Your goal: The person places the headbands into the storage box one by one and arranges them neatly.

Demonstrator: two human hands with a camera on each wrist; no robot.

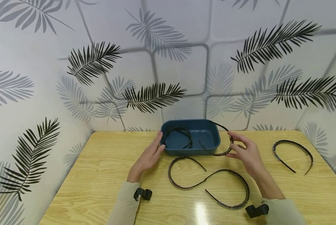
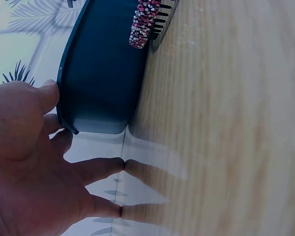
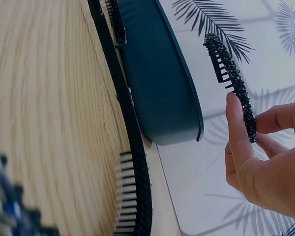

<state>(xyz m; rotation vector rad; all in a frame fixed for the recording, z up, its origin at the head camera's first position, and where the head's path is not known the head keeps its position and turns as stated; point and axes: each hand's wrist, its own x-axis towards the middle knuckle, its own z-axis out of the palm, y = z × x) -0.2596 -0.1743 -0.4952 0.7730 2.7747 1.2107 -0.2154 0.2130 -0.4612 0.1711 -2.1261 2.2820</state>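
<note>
A dark blue plastic box (image 1: 184, 152) stands at the back of the table, with a black toothed headband (image 1: 191, 140) lying in its left part. My left hand (image 1: 148, 156) holds the box's left end, its thumb at the rim near the front corner. In the left wrist view, two fingers stretch down to the tabletop. Between thumb and fingers my right hand (image 1: 246, 153) pinches another black headband (image 3: 242, 91), beaded outside and toothed inside. That band is tilted at the box's right end, one arm reaching over the rim.
Two toothed headbands, a left one (image 1: 170, 175) and a right one (image 1: 248, 187), lie in front of the box, their ends meeting. Another headband (image 1: 287, 141) lies at the far right of the wooden table (image 1: 100, 175). A leaf-patterned wall (image 1: 182, 78) rises behind.
</note>
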